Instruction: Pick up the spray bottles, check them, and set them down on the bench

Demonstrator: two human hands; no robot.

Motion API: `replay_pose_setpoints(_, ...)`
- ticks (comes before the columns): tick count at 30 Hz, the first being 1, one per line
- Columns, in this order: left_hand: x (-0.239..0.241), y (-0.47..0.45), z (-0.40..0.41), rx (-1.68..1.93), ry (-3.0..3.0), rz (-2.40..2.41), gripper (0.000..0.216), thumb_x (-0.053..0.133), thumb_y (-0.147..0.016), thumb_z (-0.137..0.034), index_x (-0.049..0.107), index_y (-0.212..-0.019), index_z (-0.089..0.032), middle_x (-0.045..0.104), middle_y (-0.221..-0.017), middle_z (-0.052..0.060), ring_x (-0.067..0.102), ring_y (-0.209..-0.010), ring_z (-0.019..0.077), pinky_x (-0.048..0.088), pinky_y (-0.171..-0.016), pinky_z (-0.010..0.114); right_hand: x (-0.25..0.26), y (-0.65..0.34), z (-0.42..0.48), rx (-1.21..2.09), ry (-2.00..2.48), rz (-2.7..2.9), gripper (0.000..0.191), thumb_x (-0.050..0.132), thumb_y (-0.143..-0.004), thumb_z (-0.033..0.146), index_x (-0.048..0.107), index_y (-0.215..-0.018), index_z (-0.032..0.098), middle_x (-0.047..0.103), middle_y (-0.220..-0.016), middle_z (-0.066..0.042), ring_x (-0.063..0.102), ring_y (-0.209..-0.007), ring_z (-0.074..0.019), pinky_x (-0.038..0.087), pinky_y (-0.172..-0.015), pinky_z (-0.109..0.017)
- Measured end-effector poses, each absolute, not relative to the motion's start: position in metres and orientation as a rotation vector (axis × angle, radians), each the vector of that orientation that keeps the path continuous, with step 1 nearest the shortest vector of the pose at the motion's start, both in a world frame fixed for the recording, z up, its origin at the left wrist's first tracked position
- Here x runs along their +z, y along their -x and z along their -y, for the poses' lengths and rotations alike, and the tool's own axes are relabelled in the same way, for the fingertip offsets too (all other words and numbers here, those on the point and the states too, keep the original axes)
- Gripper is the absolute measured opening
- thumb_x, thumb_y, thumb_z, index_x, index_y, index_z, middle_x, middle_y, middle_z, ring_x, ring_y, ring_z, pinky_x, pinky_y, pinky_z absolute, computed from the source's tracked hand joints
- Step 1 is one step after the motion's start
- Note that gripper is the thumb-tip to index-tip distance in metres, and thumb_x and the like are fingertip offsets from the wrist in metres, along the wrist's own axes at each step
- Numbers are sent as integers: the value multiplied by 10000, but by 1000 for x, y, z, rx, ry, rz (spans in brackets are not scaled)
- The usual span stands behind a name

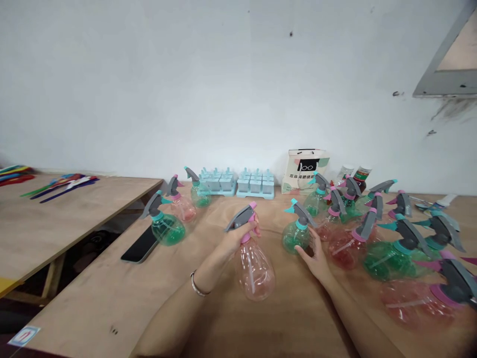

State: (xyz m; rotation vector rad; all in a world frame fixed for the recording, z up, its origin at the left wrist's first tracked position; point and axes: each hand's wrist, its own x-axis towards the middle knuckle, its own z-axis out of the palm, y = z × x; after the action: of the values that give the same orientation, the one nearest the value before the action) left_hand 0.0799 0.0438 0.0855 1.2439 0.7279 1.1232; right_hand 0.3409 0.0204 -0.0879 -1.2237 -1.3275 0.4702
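In the head view, my left hand [246, 232] is closed around the neck and grey trigger head of a pink spray bottle [256, 273], whose clear pink body hangs below my fingers. My right hand [313, 253] has its thumb and fingers around the lower side of a green spray bottle [294, 237] with a turquoise nozzle. That one stands on the table, slightly tilted. Further left, another green spray bottle [168, 229] rests beside a black phone [140, 246]. Behind it are a pink spray bottle [183, 208] and a green one [201, 195].
Several pink and green spray bottles [387, 258] crowd the table's right side. Against the wall stand two light-blue ice-pop moulds [255, 186] and a printed paper bag [303, 174]. A second table [74, 219] on the left, across a gap, bears coloured strips [67, 185].
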Motion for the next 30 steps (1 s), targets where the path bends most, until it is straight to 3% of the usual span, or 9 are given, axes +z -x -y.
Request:
replay_pose_setpoints(3, 86, -80, -44, 1150, -1220, -719, 235, 740, -669, -355, 617, -773, -184, 657, -685, 8, 577, -588, 122, 409, -530, 226, -88, -341, -20, 478, 1224, 1324, 700, 694, -844, 496, 374, -1432, 292, 484, -1462, -131, 531, -1319, -300, 409, -1132, -569)
replay_pose_setpoints(6, 83, -80, -48, 1181, -1221, -659, 243, 742, -687, -329, 654, -865, -188, 718, -841, 35, 653, -752, 163, 476, -658, 252, -88, -341, -20, 473, 1210, 1332, 691, 689, -851, 488, 378, -1437, 296, 492, -1459, -127, 550, -1300, -290, 429, -1121, -556)
replay_pose_setpoints(8, 81, -80, -51, 1164, -1248, -637, 241, 745, -689, -332, 656, -855, -181, 716, -831, 40, 663, -784, 174, 487, -700, 262, -88, -341, -20, 465, 1211, 1336, 687, 689, -852, 487, 382, -1436, 295, 494, -1457, -127, 549, -1300, -289, 432, -1119, -552)
replay_pose_setpoints(13, 79, -80, -53, 1167, -1254, -769, 219, 731, -707, -343, 594, -758, -180, 606, -620, -19, 560, -573, 110, 378, -513, 212, -88, -342, -20, 469, 1236, 1326, 709, 692, -844, 506, 368, -1439, 296, 471, -1477, -131, 529, -1323, -304, 414, -1128, -567)
replay_pose_setpoints(17, 79, -77, -56, 1088, -1330, -742, 293, 763, -701, -342, 651, -921, -185, 685, -829, 17, 647, -774, 154, 430, -586, 219, -87, -342, -19, 499, 1227, 1338, 703, 688, -854, 487, 358, -1443, 288, 456, -1490, -137, 509, -1344, -303, 400, -1140, -567)
replay_pose_setpoints(20, 75, -76, -61, 1039, -1430, -742, 292, 759, -737, -387, 676, -935, -189, 705, -969, 49, 648, -904, 186, 473, -671, 249, -89, -343, -20, 491, 1233, 1329, 714, 694, -846, 495, 361, -1442, 288, 457, -1490, -134, 489, -1362, -310, 386, -1147, -577)
replay_pose_setpoints(22, 70, -76, -62, 1010, -1473, -776, 295, 749, -753, -433, 683, -907, -190, 703, -942, 50, 640, -873, 184, 467, -644, 247, -90, -343, -20, 486, 1230, 1325, 717, 698, -841, 498, 364, -1440, 290, 467, -1483, -131, 493, -1360, -310, 387, -1146, -579)
replay_pose_setpoints(26, 64, -77, -62, 1064, -1423, -897, 334, 720, -769, -474, 691, -940, -189, 616, -700, -2, 549, -615, 123, 393, -507, 216, -89, -343, -21, 485, 1224, 1332, 710, 697, -843, 495, 363, -1438, 296, 476, -1474, -130, 515, -1339, -306, 407, -1134, -574)
replay_pose_setpoints(30, 68, -77, -58, 1078, -1404, -886, 381, 738, -765, -467, 672, -1054, -227, 675, -834, 21, 606, -714, 147, 365, -476, 192, -88, -342, -20, 487, 1217, 1332, 700, 691, -848, 494, 368, -1435, 291, 472, -1477, -135, 520, -1335, -311, 411, -1132, -571)
